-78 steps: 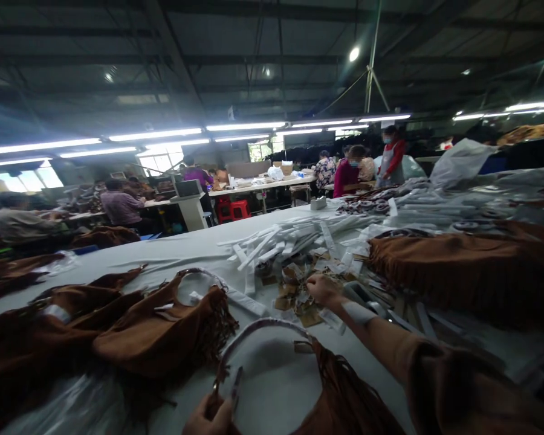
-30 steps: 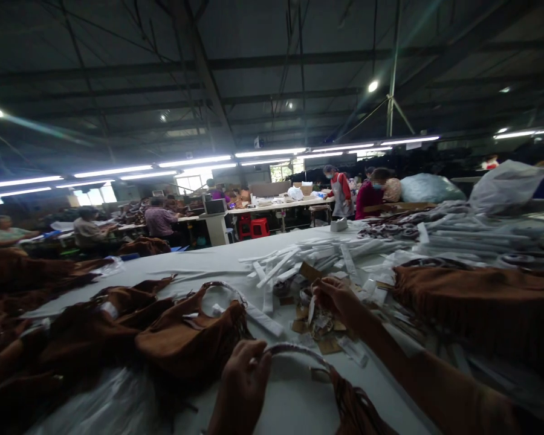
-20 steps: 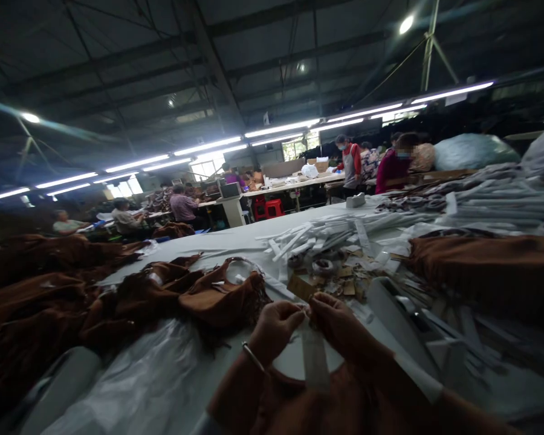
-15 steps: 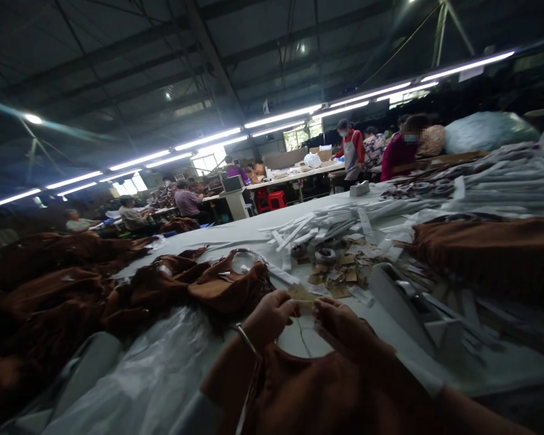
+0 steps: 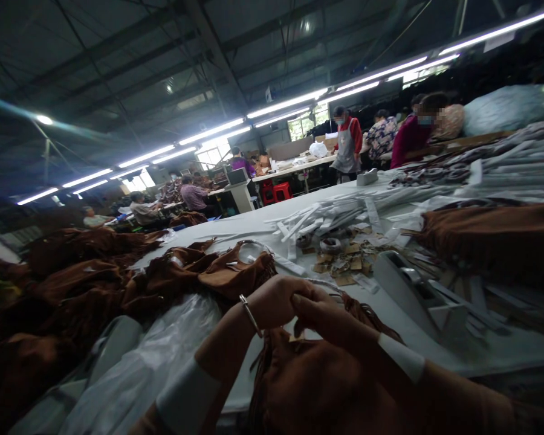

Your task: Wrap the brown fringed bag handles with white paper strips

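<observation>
Both hands, left hand (image 5: 274, 300) and right hand (image 5: 326, 314), meet with fingers curled closed over the brown fringed bag (image 5: 317, 380) at the worktop (image 5: 254, 226) edge (seemingly pinching something small, too blurred to tell), with more brown bags (image 5: 118, 278) heaped at left

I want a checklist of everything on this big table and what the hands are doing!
Surface: long white table, mostly covered.
Job's things: brown fringed bag under both hands; its handle shows past them.
Clutter: more brown bags, white strips, cardboard tags, tape dispenser, clear plastic.
Hands: left hand and right hand meet above the bag; what they pinch is hidden.
Cables: nothing seen.
Surroundings: other people at far tables, tube lights overhead.
</observation>
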`<move>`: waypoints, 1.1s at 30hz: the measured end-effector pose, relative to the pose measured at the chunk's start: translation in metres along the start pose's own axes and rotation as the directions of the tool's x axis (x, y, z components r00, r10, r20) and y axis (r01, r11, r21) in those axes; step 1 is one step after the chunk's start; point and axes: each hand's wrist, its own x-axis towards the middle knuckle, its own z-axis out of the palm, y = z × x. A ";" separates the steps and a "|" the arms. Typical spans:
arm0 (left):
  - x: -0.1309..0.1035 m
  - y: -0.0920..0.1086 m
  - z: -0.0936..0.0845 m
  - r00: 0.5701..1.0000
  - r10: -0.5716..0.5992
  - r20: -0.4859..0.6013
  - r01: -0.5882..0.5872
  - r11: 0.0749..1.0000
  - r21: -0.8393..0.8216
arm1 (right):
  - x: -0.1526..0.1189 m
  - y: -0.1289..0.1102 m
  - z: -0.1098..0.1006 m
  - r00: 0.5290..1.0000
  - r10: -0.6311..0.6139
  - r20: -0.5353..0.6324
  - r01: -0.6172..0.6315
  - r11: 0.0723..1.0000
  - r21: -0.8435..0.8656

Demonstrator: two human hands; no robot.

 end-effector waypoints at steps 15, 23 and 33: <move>-0.024 -0.166 -0.020 0.890 -0.328 -0.317 0.213 0.913 -0.347 | 0.033 0.082 -0.040 0.928 -0.099 0.359 0.370 0.146 -0.917; -0.010 -0.256 -0.041 0.742 -0.480 -0.468 0.317 0.866 -0.385 | 0.096 0.115 -0.059 0.986 0.088 0.139 0.139 0.005 -0.990; -0.006 -0.271 -0.029 0.809 -0.472 -0.351 0.276 0.831 -0.483 | 0.117 0.154 -0.062 0.988 0.139 0.060 0.018 0.284 -0.959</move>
